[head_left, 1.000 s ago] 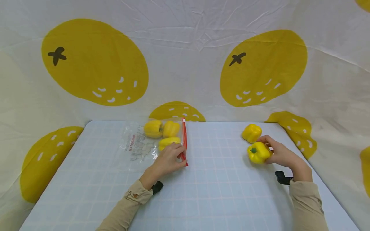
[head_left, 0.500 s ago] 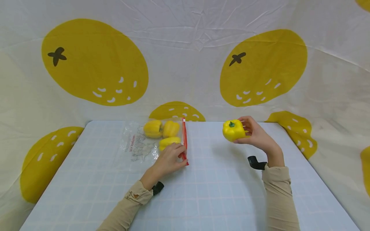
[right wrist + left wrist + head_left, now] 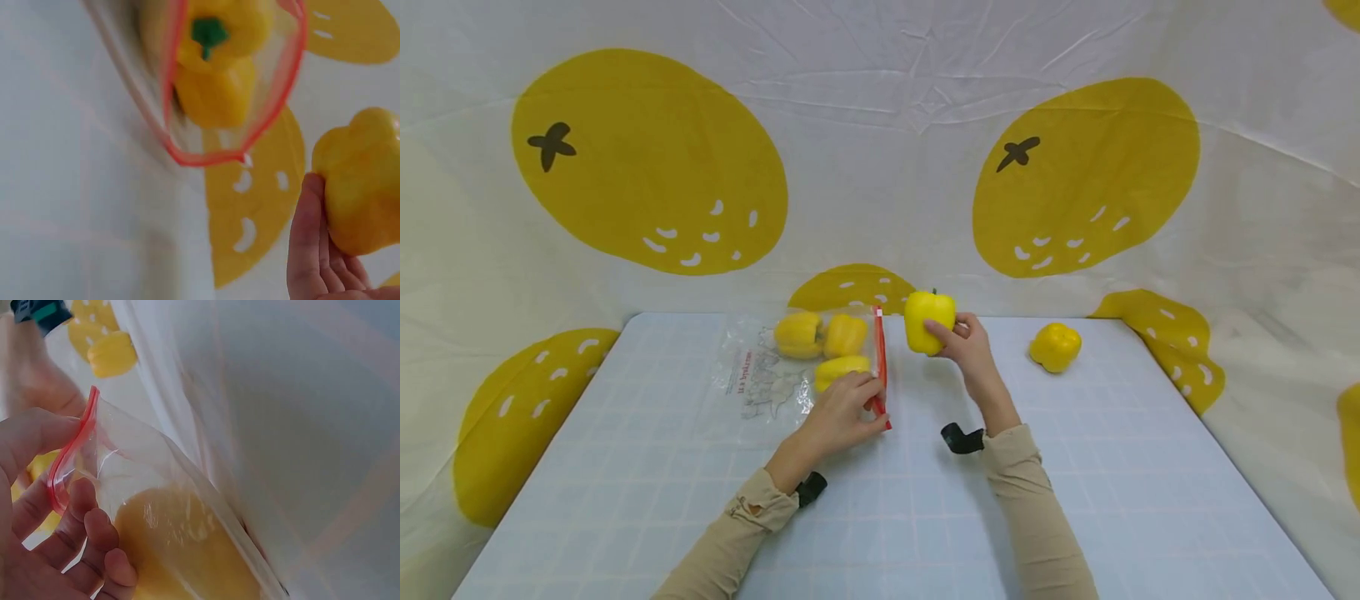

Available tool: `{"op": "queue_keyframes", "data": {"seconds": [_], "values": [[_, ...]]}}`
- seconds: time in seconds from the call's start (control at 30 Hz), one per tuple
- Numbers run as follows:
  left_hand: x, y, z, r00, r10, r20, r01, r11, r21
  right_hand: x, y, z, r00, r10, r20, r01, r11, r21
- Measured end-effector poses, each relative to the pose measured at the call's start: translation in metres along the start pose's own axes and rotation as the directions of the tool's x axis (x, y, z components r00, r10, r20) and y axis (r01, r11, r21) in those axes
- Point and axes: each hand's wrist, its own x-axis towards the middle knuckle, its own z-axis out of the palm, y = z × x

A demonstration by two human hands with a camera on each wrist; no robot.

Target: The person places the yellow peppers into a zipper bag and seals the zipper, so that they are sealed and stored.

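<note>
A clear zip bag (image 3: 778, 367) with a red seal (image 3: 880, 367) lies on the table and holds three yellow peppers (image 3: 823, 337). My left hand (image 3: 842, 412) pinches the red seal near its front end; in the left wrist view my fingers (image 3: 69, 512) hold the seal (image 3: 72, 453) apart. My right hand (image 3: 966, 346) grips a yellow pepper (image 3: 929, 321) in the air just right of the bag's mouth. The right wrist view shows that pepper (image 3: 362, 181) beside the open mouth (image 3: 234, 87), with peppers inside. Another yellow pepper (image 3: 1055, 346) sits on the table to the right.
The pale blue gridded table (image 3: 880, 500) is backed and flanked by a white cloth with big yellow fruit prints (image 3: 647, 158). Printed lettering marks the bag's left part (image 3: 743, 371).
My right hand lifted one pepper from the right side of the table and carried it left to the bag's mouth. The left hand stayed on the red seal.
</note>
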Motion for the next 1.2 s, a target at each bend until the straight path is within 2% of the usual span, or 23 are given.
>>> {"op": "queue_keyframes", "data": {"seconds": [0.1,0.2,0.33,0.57,0.9,1.1,1.2], "values": [[0.001,0.0,0.0,1.0,-0.004,0.003,0.004,1.0,-0.004,0.0,0.018,0.015,0.994,0.107,-0.025,-0.106,0.994,0.035],[0.001,-0.001,0.0,1.0,-0.002,0.006,0.002,1.0,0.005,-0.003,0.032,0.022,0.981,0.195,-0.02,-0.195,0.981,0.011],[0.0,-0.002,0.0,1.0,0.01,0.005,-0.01,1.0,0.023,-0.006,0.043,0.026,0.968,0.25,0.038,-0.249,0.968,-0.012],[0.001,-0.002,0.0,1.0,0.022,0.004,-0.022,1.0,0.008,-0.01,0.051,0.024,0.96,0.251,0.126,-0.252,0.968,-0.008],[-0.001,0.0,0.0,1.0,-0.009,-0.006,0.009,1.0,0.007,-0.015,0.043,0.029,0.968,0.198,0.155,-0.172,0.971,-0.164],[-0.002,0.0,0.002,0.999,-0.032,0.008,0.032,0.999,-0.026,-0.016,0.037,0.028,0.966,0.206,0.16,-0.184,0.973,-0.141],[-0.002,-0.001,0.003,0.999,-0.041,0.002,0.041,0.998,-0.037,-0.017,0.036,0.029,0.965,0.201,0.167,-0.196,0.979,-0.049]]}}
